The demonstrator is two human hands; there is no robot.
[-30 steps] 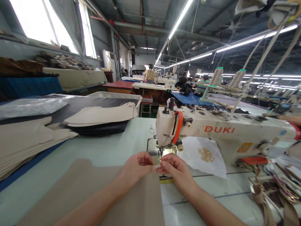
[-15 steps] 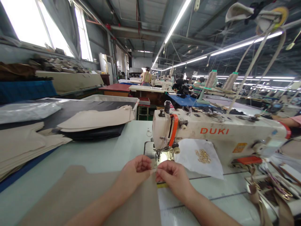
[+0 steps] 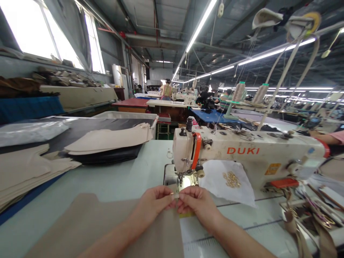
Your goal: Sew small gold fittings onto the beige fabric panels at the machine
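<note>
Both hands meet just in front of the needle area of a white sewing machine (image 3: pixel 215 147). My left hand (image 3: pixel 154 204) is closed in a pinch on one end of a small light strip (image 3: pixel 176 196). The strip's other end is pinched by my right hand (image 3: pixel 197 204). Beneath my left hand and forearm, a large taupe fabric panel (image 3: pixel 107 222) lies on the pale green table (image 3: pixel 137 172). A lit spot shows beside the needle. To the right, gold-coloured rings (image 3: pixel 231 179) rest on a white cloth (image 3: pixel 212 175).
Stacked beige pieces (image 3: pixel 107 139) lie at the left over dark material. A tray with straps and metal parts (image 3: pixel 317 218) stands at the right. Thread cones (image 3: pixel 238 92) rise behind the machine. Another person's arm (image 3: pixel 326 139) shows at the right edge, and a person (image 3: pixel 166 90) is further back.
The view has shifted slightly. My hands have drawn a little closer together, and the fingers of my left hand have curled in more around the strip.
</note>
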